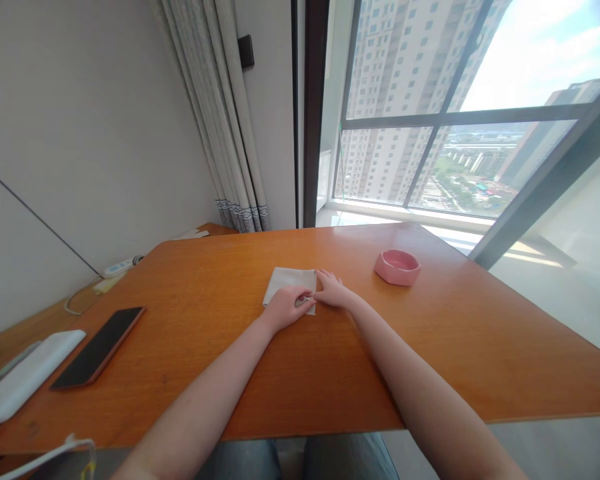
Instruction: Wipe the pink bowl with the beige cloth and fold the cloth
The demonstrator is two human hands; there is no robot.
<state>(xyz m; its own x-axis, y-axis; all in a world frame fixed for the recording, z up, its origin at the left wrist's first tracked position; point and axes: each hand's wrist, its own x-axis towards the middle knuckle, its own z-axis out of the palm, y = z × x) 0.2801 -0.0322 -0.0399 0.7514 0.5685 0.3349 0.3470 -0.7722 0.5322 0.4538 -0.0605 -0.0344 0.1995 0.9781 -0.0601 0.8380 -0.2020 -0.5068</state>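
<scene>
Orange-brown desk (180, 320): pale sheet (287, 277) at both hands

Daylight is entering through the framed window (395, 121) beyond the pink bowl (393, 275), which is serving as reference for all positions. Left of the bowl and slightly nearer to me, the sheet is lying on the desk, apparently folded; whether it is cloth or paper, I cannot tell.

Hand states:
1. Left hand (286, 308): I am resting it over the sheet's near part, curling the fingers and thumb toward the bowl side. I cannot tell whether they are pinching material.
2. Right hand (333, 292): I am placing it at the sheet's bowl-side edge, extending the fingers away from me and pointing the thumb toward the left fingertips. Any grip by this thumb is not showing.

Well left of the bowl and nearer to me, a dark-screened device (100, 347) is lying flat.

Cautions:
- Unequal pressure from my hands could be skewing the sheet's edges or opening its layers.
- Light contact could be leaving the sheet sliding across the smooth desk.
- Swinging my right forearm outward could be bringing it against the bowl and pushing it.
</scene>
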